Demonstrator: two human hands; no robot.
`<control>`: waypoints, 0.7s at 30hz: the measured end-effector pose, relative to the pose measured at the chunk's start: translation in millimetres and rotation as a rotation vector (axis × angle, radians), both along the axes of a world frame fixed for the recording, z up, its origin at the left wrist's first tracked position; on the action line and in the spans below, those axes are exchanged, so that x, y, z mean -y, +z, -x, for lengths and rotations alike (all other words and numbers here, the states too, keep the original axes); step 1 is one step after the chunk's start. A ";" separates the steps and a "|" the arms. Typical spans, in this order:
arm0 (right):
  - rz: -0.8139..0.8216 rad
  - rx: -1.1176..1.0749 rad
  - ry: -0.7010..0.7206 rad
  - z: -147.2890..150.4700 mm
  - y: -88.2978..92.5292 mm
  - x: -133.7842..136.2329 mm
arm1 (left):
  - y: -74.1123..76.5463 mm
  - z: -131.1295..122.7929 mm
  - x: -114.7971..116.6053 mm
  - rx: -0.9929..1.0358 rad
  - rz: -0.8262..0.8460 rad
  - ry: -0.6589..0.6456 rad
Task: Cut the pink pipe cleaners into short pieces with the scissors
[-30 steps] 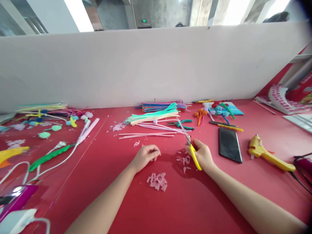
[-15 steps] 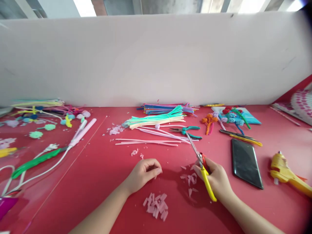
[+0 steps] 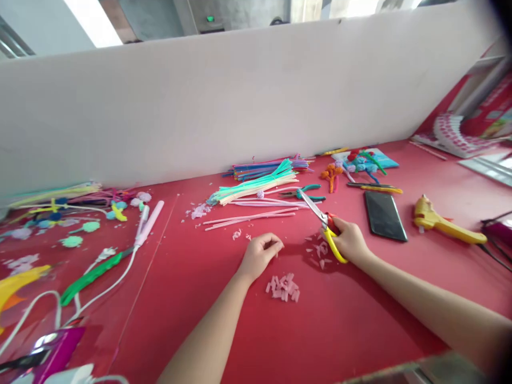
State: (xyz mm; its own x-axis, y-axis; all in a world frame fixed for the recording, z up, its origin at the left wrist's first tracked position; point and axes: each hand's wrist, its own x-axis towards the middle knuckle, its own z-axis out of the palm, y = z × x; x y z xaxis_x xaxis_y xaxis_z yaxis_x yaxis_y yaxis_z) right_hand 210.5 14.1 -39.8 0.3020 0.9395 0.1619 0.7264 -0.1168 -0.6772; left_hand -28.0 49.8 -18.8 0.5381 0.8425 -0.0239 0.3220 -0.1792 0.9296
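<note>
My right hand (image 3: 349, 240) grips scissors (image 3: 330, 234) with yellow and red handles, their blades pointing away and to the left. My left hand (image 3: 259, 257) is closed in a pinch, thumb against the fingertips; whatever it holds, if anything, is too small to make out. Just in front of it lies a pile of short pink pieces (image 3: 283, 287). Small pointed pink scraps (image 3: 321, 250) are scattered beside the scissors. Beyond my hands, long pink pipe cleaners (image 3: 252, 216) lie across the red table (image 3: 304, 336).
Pliers (image 3: 300, 193) and bundled pipe cleaners (image 3: 256, 184) lie farther back. On the right are a black phone (image 3: 386, 216) and a yellow glue gun (image 3: 444, 220). Leftward lie a pink corded tool (image 3: 150, 224), a green-handled tool (image 3: 92, 277) and fuzzy shapes. A white partition (image 3: 208, 112) closes the back.
My view has tilted and turned to the right, so more of the table's right side shows. Both hands keep much the same pose, the right still on the scissors.
</note>
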 end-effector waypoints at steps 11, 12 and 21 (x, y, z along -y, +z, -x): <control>-0.064 0.061 -0.030 -0.1 2.4 3.0 | 29.2 10.4 7.0 -0.325 -0.119 -0.222; -0.067 0.059 -0.023 -0.4 2.3 2.9 | 34.5 15.9 10.1 -0.379 -0.122 -0.233; -0.092 0.029 0.040 1.1 3.5 3.6 | 33.9 28.2 62.9 -0.625 -0.310 0.013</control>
